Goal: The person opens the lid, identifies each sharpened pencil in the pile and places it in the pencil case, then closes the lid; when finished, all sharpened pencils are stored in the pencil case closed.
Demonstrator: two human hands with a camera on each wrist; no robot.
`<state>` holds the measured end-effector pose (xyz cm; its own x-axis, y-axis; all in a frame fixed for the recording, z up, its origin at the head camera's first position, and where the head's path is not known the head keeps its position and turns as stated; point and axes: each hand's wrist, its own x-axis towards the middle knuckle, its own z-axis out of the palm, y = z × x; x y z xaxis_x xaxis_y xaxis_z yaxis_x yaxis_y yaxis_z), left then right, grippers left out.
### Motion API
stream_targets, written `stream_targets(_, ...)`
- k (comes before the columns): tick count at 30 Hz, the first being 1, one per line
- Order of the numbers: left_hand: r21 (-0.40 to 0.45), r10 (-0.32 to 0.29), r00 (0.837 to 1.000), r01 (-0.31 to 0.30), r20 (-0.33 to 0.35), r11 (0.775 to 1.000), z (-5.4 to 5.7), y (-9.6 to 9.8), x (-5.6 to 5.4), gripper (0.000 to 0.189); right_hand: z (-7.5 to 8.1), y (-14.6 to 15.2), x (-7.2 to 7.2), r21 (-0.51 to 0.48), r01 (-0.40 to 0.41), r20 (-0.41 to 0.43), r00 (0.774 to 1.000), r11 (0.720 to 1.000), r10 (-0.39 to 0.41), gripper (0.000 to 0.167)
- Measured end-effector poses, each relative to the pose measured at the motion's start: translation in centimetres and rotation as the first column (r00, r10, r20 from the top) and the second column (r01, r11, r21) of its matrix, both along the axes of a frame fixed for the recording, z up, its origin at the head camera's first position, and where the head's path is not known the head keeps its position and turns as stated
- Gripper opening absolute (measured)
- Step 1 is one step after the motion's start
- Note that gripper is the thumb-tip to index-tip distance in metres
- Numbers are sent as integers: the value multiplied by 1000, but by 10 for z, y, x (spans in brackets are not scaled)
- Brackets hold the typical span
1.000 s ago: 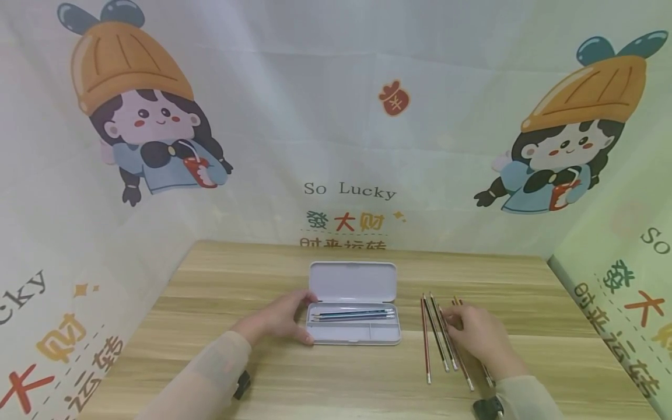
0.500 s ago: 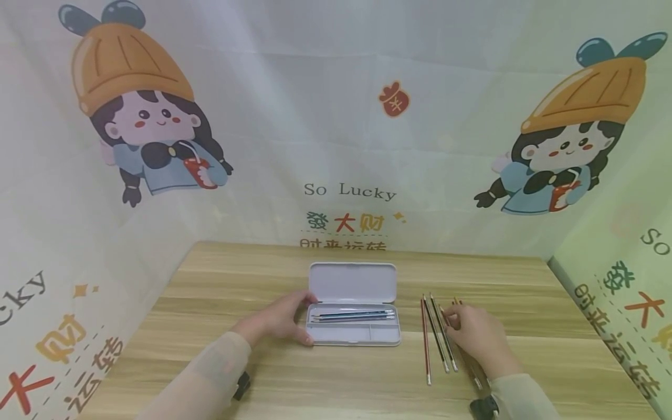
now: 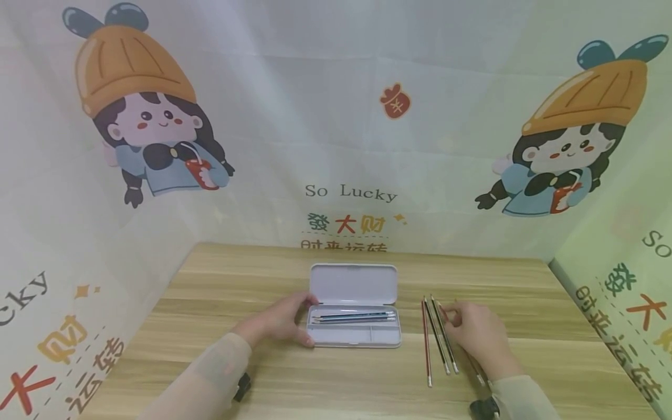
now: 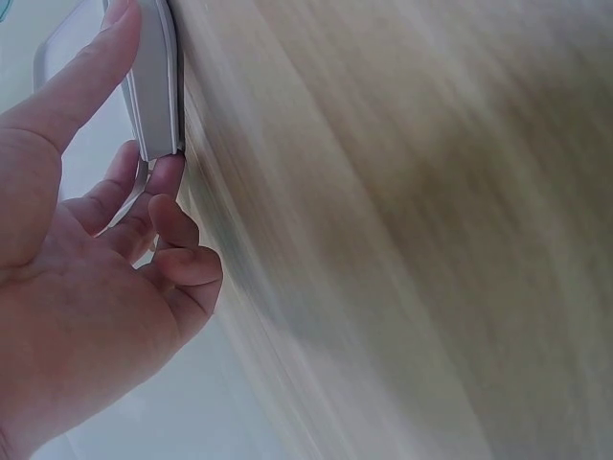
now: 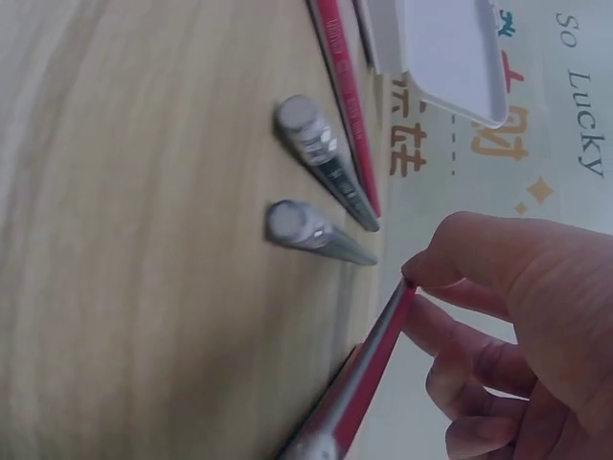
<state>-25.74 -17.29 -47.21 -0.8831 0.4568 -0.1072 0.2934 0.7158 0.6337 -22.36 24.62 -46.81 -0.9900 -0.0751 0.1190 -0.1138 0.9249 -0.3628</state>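
Note:
A white pencil case [image 3: 336, 335] lies with its lid raised, several blue-toned pencils [image 3: 354, 317] in its rear compartment. My left hand [image 3: 280, 321] grips the case's left end, thumb at the front corner and fingers at the back; the left wrist view shows the fingers curled around that end. My right hand [image 3: 480, 335] pinches a red pencil [image 5: 369, 379] between thumb and forefinger near its far end, with the eraser end towards the wrist camera. Left of this hand, another red pencil [image 3: 426, 344] and two dark pencils [image 3: 438, 338] lie on the table.
Part of another pencil [image 5: 321, 407] shows beneath the held one in the right wrist view. The wooden table [image 3: 252, 274] meets a printed cloth backdrop [image 3: 294, 116] at the back and sides. The case's small front-right compartment [image 3: 385, 334] holds nothing visible.
The right fingers have taken up the red pencil; its eraser end has swung right and is now under the wrist. The left hand and the case stay in place.

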Motion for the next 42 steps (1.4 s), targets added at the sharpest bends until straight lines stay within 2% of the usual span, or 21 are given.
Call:
stream_targets(13, 8, 3, 1000, -3, 16, 1000, 1, 1, 0, 82, 0, -10, 2, -7, -53, -66, 996, 999, 53, 29)
stream_targets(23, 18, -5, 1000, 5, 15, 1000, 1, 2, -1, 82, 1, -21, 4, -19, -156, -91, 984, 988, 154, 19)
stream_targets(32, 15, 10, 999, -10, 33, 1000, 0, 1, -1, 83, 3, -40, 2, 2, -206, -116, 972, 978, 205, 17)
stream_targets(39, 7, -3, 1000, 3, 26, 1000, -2, 0, -3, 82, 2, -56, -2, -29, -309, -164, 939, 951, 300, 16)
stream_targets(42, 10, -6, 1000, 6, 22, 1000, -3, 0, -4, 82, -1, -62, -5, -13, -324, -180, 931, 946, 316, 15)
